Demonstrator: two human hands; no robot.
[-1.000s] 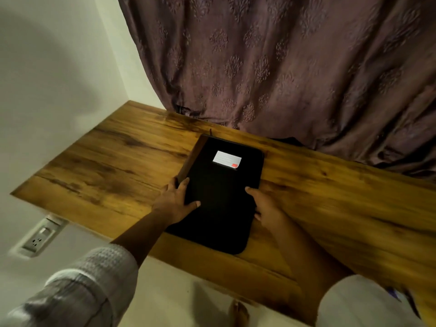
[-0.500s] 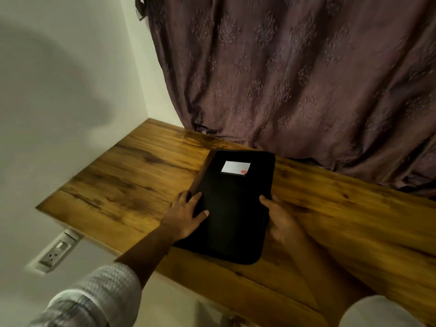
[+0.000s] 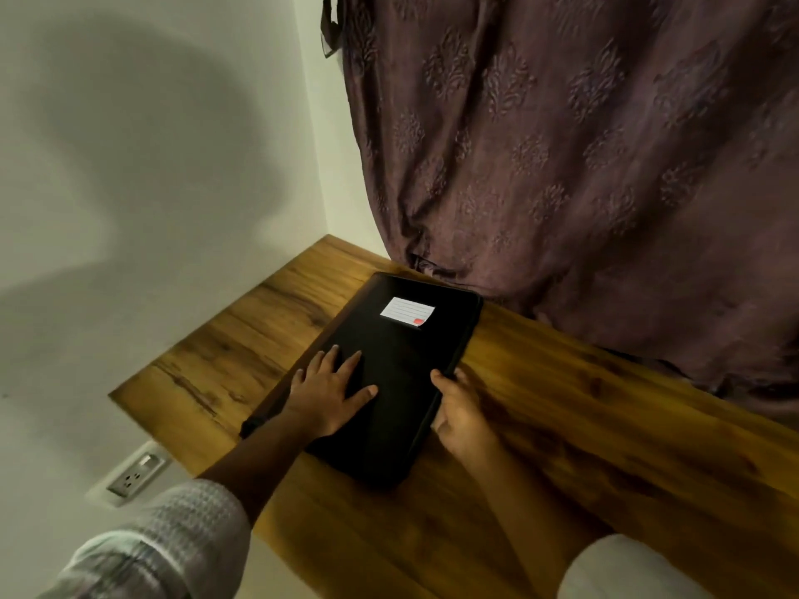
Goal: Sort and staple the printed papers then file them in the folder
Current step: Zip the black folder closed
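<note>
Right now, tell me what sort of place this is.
Probably a home study corner: a wooden desk holding a black folder, a patterned purple curtain behind it, a wall socket below.

From the black folder [image 3: 402, 382], open wood of the table [image 3: 605, 425] stretches widest toward 3 and 4 o'clock. Toward 9 o'clock a narrower strip ends at the table's edge, the wall [image 3: 151, 166] beyond. From 12 to 2 o'clock the curtain [image 3: 562, 166] hangs onto the tabletop, just beside the folder's far end. The left hand [image 3: 328, 393] covers its 8 o'clock part; the right hand [image 3: 462, 419] grips its 3 o'clock edge.
</note>
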